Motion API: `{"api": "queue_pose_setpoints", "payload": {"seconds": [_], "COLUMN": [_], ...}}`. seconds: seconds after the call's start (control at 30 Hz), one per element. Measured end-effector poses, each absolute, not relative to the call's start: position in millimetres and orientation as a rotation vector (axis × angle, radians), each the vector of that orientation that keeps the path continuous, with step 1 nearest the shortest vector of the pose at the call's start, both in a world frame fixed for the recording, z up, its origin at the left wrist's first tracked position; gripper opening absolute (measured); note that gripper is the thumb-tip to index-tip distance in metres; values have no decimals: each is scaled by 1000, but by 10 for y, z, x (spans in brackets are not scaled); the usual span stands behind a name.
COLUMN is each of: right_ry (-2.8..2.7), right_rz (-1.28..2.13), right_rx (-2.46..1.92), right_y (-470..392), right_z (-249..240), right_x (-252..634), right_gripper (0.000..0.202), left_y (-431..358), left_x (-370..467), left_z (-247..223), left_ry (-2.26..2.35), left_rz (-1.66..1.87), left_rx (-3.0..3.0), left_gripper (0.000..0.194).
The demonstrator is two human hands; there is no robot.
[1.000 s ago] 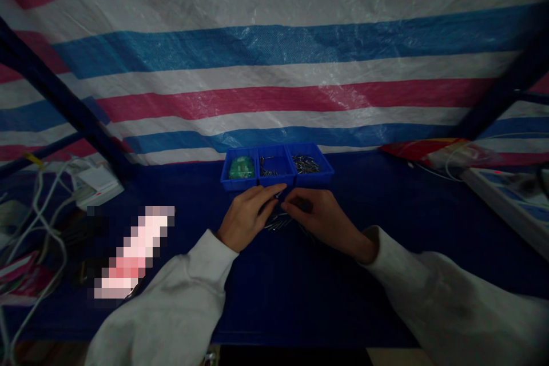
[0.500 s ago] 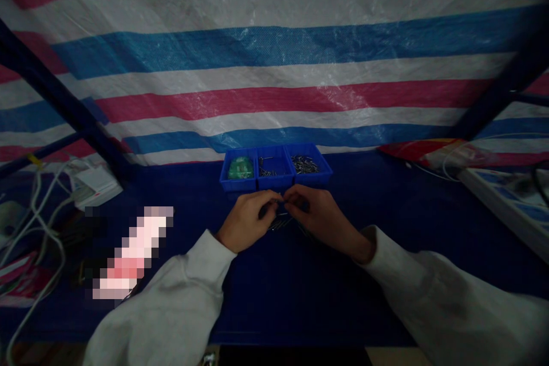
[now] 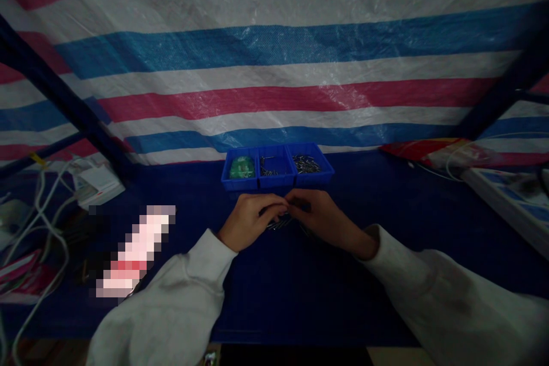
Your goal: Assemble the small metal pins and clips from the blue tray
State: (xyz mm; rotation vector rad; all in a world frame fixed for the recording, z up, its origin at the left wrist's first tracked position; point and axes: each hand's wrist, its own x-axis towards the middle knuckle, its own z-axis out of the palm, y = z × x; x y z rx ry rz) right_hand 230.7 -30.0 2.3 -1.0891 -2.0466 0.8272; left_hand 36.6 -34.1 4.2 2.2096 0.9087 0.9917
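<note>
While the left hand [image 3: 253,220] and right hand [image 3: 323,218] meet fingertip to fingertip near the frame's centre, whether they pinch anything cannot be told. Thin metal pieces [image 3: 279,223] lie beneath them, just below the blue bins [image 3: 277,182] at centre.

Tray [image 3: 277,181] sits at rear ctr of your worktop [image 3: 274,297]; cables [image 3: 55,229] L, metal pcs [image 3: 281,222] in front.

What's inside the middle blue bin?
In the middle blue bin, small metal pieces lie mostly toward its left side. Its front wall may hide others.
</note>
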Motion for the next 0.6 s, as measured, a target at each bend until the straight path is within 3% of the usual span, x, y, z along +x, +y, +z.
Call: {"api": "queue_pose_setpoints", "payload": {"seconds": [0.27,0.47,0.6], "right_ry": [-1989,-2000,-1981], "right_rz": [1124,1058,1014], "right_rx": [-994,-1013,-1059], "right_y": [-244,-267,-302], "right_z": [-70,-26,23], "right_x": [2339,2316,2305], "right_gripper": [18,20,19], "left_y": [-338,-291,-290], "left_x": [380,353,344], "left_z": [53,4,-1], "left_ry": [992,1027,1010], "left_rz": [1043,1157,1156], "left_rx": [2103,2112,2331], "left_gripper": [12,23,16]}}
